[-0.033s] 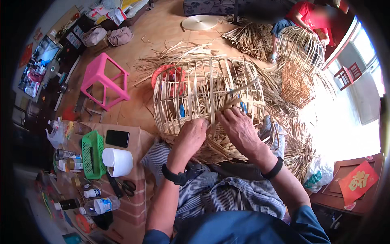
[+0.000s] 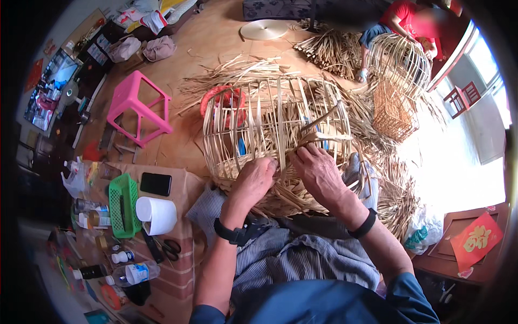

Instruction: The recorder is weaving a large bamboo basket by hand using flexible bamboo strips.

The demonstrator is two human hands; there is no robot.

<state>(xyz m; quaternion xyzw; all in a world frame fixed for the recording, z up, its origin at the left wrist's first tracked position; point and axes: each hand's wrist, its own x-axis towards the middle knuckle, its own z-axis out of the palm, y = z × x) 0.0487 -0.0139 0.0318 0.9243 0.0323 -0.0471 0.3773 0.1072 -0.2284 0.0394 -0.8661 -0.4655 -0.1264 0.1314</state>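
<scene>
A half-woven basket (image 2: 280,129) of pale upright strips lies on my lap, its woven part toward me. My left hand (image 2: 252,182) is closed at the basket's near side, fingertips pressed together against the weave; what lies between them is hidden. Close beside it, my right hand (image 2: 319,175) pinches a long flat dried-leaf strip (image 2: 324,116) that sticks up and bends over the basket's right part. Loose strip ends (image 2: 294,202) bunch below both hands. A striped cloth (image 2: 302,254) covers my lap.
Heaps of dried strips (image 2: 345,51) lie beyond and to the right. A pink stool (image 2: 139,105) stands left. A table (image 2: 172,281) holds a green basket (image 2: 123,205), phone (image 2: 156,184), paper roll (image 2: 156,215) and scissors (image 2: 171,249). Another person (image 2: 399,21) sits by another basket frame (image 2: 402,62).
The strip in my right hand has shifted slightly, its free end moving a little left. My hands have barely moved.
</scene>
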